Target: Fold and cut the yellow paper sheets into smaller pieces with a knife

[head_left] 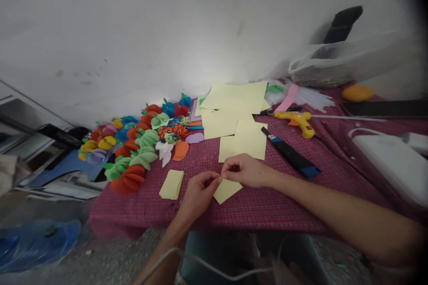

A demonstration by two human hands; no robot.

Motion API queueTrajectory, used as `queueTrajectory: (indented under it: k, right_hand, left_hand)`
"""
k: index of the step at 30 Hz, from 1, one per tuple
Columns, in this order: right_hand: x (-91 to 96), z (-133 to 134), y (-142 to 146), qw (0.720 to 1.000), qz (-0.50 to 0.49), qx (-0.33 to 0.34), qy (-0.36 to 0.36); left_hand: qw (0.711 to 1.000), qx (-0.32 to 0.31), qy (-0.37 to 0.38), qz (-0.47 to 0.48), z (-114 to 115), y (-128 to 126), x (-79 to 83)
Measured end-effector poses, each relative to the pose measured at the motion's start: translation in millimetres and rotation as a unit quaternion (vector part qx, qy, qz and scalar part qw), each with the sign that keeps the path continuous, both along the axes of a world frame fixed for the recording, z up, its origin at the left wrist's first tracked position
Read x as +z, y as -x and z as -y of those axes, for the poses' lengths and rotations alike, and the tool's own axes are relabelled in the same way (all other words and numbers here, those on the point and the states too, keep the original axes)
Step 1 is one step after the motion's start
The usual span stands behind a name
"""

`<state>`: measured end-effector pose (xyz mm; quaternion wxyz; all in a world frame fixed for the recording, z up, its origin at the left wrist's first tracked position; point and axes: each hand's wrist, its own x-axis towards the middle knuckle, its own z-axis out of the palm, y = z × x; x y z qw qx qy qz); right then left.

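Near the table's front edge, a small piece of pale yellow paper (228,191) is pinched at its upper corner between my two hands. My left hand (200,191) grips that corner with thumb and forefinger. From the right, my right hand (245,170) meets it there, its fingertips also closed on the paper. A stack of cut yellow paper pieces (172,184) lies left of my left hand. Just beyond my right hand are larger yellow sheets (244,140). A black and blue utility knife (290,153) rests to the right of them.
Colourful paper flowers and fruit shapes (133,147) crowd the table's left side. On the right lie a yellow glue gun (296,120) with its cord, glue sticks (314,97), a white box-like device (391,160) and a plastic bag (334,69). A wall stands behind the checked tablecloth (261,209).
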<state>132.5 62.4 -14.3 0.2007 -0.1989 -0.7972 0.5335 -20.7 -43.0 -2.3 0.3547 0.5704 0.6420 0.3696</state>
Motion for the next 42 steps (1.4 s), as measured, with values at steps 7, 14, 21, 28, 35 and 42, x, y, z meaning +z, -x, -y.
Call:
queueTrajectory:
  k: [7, 14, 21, 28, 35, 42]
  right_hand:
    - [7.5, -15, -5, 0.999, 0.015, -0.034, -0.007]
    - [14.2, -31, -14, 0.993, -0.011, -0.098, 0.062]
    - [15.3, -23, -5, 0.982, -0.078, -0.142, 0.102]
    - [10.8, -23, -5, 0.983, -0.092, -0.141, 0.066]
    - [9.9, -29, -8, 0.988, -0.056, -0.133, 0.054]
    - [16.7, -35, -14, 0.988, -0.035, -0.13, 0.073]
  left_hand:
    - [1.0, 0.028, -0.004, 0.004, -9, 4, -1.5]
    - [0.986, 0.158, -0.03, 0.034, -5, 25, 4.8]
    - [0.985, 0.114, -0.051, 0.121, -35, 0, 13.1]
    - [0.986, 0.082, -0.047, 0.137, -51, -14, 7.4]
    - [0.987, 0.092, -0.04, 0.128, -47, -9, 5.6]
    - [0.975, 0.112, -0.034, 0.187, -44, -2, 2.7]
